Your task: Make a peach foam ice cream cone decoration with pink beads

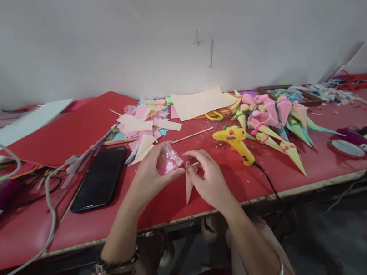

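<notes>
My left hand [150, 172] is closed around a small clear plastic bag [169, 159] with something pale pink inside. Right beside the bag's edge, the fingertips of my right hand [208, 177] are drawn together. Whether they pinch the bag or a tiny piece cannot be made out. Partly hidden under my right hand, a pale pink paper cone [188, 187] points toward the table's front edge. A yellow glue gun [237, 141] lies to the right of my right hand. Behind both hands a thin wooden stick [193, 135] rests on the red tabletop.
Several pastel paper cones [272, 119] are heaped right of centre. Paper scraps [140, 123], a cream sheet [199, 103] and yellow-handled scissors [214, 116] lie toward the wall. At left are a black phone [99, 180], a white cable [51, 208] and a red sheet [62, 132].
</notes>
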Demonstrator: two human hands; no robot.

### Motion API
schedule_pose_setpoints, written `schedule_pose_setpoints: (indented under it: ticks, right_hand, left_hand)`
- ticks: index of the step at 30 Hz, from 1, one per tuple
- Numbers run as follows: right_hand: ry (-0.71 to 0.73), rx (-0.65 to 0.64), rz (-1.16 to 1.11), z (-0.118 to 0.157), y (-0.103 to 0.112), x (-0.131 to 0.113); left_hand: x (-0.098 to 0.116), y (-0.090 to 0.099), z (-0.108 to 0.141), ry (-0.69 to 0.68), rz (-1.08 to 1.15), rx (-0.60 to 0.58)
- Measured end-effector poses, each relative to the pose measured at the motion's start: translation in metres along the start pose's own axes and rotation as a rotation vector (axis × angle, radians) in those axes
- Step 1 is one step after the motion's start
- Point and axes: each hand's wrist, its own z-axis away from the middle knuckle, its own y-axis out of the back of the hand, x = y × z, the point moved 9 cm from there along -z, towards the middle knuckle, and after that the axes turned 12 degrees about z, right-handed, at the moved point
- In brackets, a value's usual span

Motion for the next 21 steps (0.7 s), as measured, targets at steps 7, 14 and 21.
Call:
schedule_pose_setpoints:
  ticks: [7, 14, 21]
  right_hand:
    - [0.057, 0.050, -0.044, 0.000, 0.007, -0.007]
    - [0.087, -0.012, -0.097, 0.000, 0.004, -0.012]
    - [0.069, -0.025, -0.107, -0.001, 0.002, -0.005]
  left_hand:
    - [0.003, -0.006, 0.000, -0.070, -0.112, -0.020]
    - [0.016, -0.015, 0.002, -0.166, -0.117, -0.121]
    - [0.032, -0.018, 0.006, -0.320, -0.318, -0.078]
